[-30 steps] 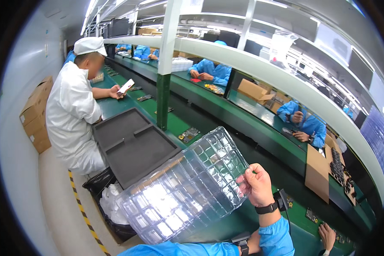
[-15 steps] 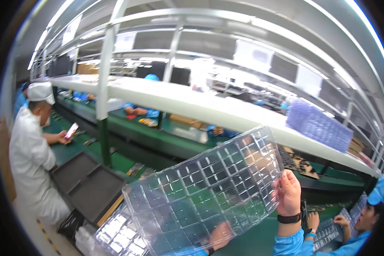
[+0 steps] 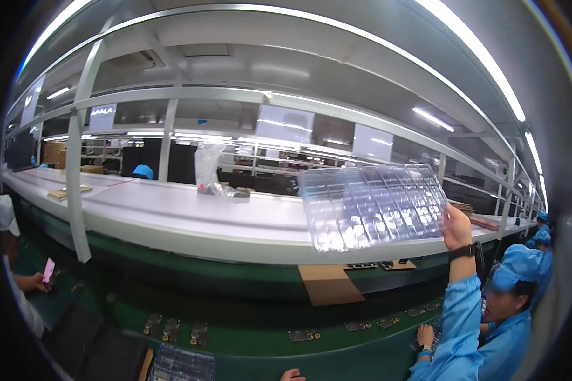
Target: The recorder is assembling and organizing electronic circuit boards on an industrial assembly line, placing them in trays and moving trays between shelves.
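My right hand [image 3: 456, 227] is raised, its fingers pinched on the right edge of a clear plastic blister tray [image 3: 375, 219] with rows of rectangular pockets. The tray is held up in front of the white overhead shelf [image 3: 235, 240]; whether it touches the shelf or anything behind it cannot be told. Only a small part of my left hand [image 3: 292, 376] shows at the lower edge, over the green bench, and most of its fingers are cut off. Left of it lies another clear pocketed tray [image 3: 183, 363] with dark parts visible in it.
Several small circuit boards [image 3: 305, 334] lie along the green bench. A dark open box [image 3: 111, 346] stands at the lower left, near a person holding a pink phone [image 3: 48, 270]. Close on my right sits a co-worker in blue [image 3: 511, 330]. A clear bag [image 3: 211, 168] stands on the shelf.
My right hand has lifted the blister tray from over the bench up to shelf height. The view has tilted up and turned right, leaving my left hand mostly out of it.
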